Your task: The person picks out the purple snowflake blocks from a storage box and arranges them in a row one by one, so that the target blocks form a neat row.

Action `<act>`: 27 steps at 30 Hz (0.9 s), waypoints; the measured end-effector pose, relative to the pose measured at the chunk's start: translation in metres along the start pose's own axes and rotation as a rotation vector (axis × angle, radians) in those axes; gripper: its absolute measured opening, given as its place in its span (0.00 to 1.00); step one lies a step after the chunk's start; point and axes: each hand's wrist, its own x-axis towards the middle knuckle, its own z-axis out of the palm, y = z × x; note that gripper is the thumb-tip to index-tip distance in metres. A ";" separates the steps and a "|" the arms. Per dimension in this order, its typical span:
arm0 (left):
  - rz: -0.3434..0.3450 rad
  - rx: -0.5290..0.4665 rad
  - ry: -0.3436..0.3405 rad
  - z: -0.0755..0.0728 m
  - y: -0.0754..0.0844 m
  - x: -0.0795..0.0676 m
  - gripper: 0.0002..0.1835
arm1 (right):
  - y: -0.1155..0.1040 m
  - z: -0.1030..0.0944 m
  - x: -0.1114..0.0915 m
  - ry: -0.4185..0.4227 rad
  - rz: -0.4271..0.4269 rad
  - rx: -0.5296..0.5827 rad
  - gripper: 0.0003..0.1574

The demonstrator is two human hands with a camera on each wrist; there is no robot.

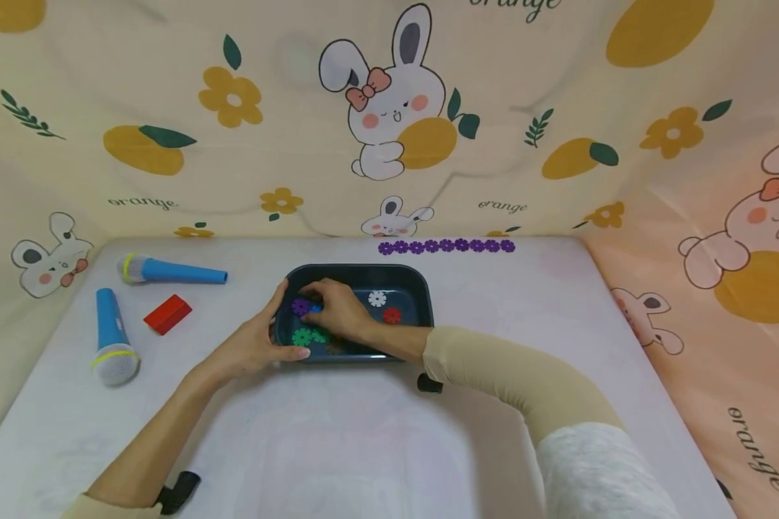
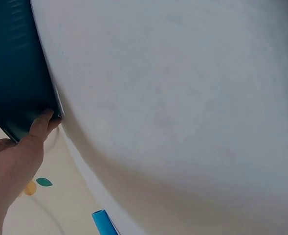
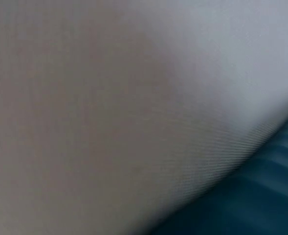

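A dark blue tray [image 1: 357,272] stands on the white table, with small plastic snowflake discs inside. My left hand [image 1: 254,339] grips its left end, thumb along the front side and fingers at the far left corner. The left wrist view shows those fingers on the tray [image 2: 16,63] too. My right hand [image 1: 340,310] reaches into the tray's left part, fingers bent over a purple disc [image 1: 301,307] and a blue disc [image 1: 315,308]; whether it pinches one is hidden. Green discs [image 1: 301,336] lie nearer, a white disc [image 1: 377,298] and a red disc [image 1: 392,315] farther right.
A row of purple discs [image 1: 446,246] runs along the table's back edge. Left of the tray lie two blue toy microphones [image 1: 185,272] [image 1: 112,324] and a red block [image 1: 167,314]. A patterned cloth [image 1: 285,144] hangs behind. Sleeve and tray fill the right wrist view.
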 end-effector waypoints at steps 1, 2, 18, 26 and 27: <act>0.000 0.006 0.002 0.000 0.000 0.000 0.66 | 0.000 0.001 0.000 0.004 -0.005 -0.017 0.28; 0.000 0.008 0.004 0.000 0.000 0.000 0.66 | -0.001 0.001 0.000 0.005 -0.013 -0.027 0.28; 0.014 -0.005 0.007 0.001 -0.002 -0.001 0.66 | -0.002 0.004 0.000 0.011 -0.064 -0.128 0.18; 0.011 -0.014 0.005 0.000 -0.002 0.000 0.66 | 0.000 0.000 0.003 0.016 -0.105 -0.043 0.16; 0.014 -0.011 0.005 0.000 -0.002 0.000 0.66 | 0.001 -0.001 0.003 0.012 -0.104 -0.012 0.16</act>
